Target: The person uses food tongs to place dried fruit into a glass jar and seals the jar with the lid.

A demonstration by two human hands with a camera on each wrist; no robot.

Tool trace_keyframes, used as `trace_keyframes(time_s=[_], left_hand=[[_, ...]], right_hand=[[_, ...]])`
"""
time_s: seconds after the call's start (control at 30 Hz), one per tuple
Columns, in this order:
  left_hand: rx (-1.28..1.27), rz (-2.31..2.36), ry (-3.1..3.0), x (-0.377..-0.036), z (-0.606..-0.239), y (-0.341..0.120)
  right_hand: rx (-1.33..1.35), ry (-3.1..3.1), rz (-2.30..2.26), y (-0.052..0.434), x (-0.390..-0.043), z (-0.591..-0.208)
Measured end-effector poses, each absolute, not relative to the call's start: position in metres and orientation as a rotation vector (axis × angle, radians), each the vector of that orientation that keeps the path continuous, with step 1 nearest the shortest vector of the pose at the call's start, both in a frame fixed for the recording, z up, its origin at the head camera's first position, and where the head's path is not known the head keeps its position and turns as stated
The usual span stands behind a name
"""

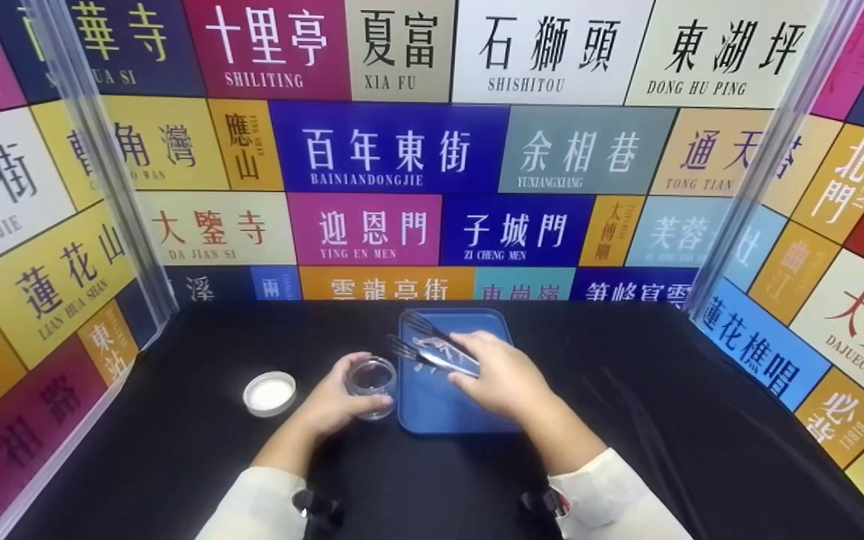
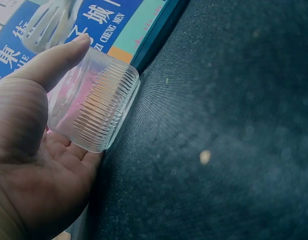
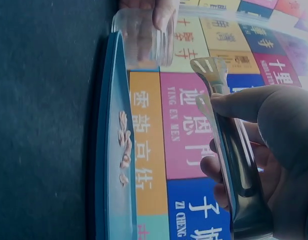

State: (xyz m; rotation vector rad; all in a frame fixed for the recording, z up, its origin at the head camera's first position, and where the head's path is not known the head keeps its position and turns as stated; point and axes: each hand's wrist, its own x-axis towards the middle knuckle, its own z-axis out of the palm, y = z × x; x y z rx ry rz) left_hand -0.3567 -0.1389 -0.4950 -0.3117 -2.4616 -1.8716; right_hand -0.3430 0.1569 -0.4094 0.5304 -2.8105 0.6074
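On the black tabletop (image 1: 627, 420), much of the detail is hard to read: in the head view the small pale pieces (image 1: 432, 346) lying in the blue tray (image 1: 439, 409) blur into a smear beneath the tongs, and only the right wrist view shows them as a short row of separate bits (image 3: 125, 145) on the tray floor, what they are being impossible to tell. The right hand (image 1: 503, 379) covers the rear of the metal tongs (image 1: 432, 349), so their hinge end is hidden; its thumb and curled fingers clasp both arms, and the slotted tips stand a little apart above the tray, holding nothing that can be made out. The left hand (image 1: 331, 405) wraps its thumb and fingers round a clear ribbed jar (image 1: 371, 384), which stands just left of the tray, touching or nearly touching its edge; the left wrist view cuts off the jar's mouth. The pale pieces lie just beyond and below the tong tips, apart from the jar. A white lid (image 1: 270, 393) rests on the table left of the jar, apart from it.
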Motion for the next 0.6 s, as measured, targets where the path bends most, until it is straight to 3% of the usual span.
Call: trace_keyframes(time_s=[0.6], left_hand=[[-0.282, -1.841, -2.504, -0.356, -0.495, -0.139]], right_hand=[[0.311, -2.917, 0.645, 0.198, -0.371, -0.416]])
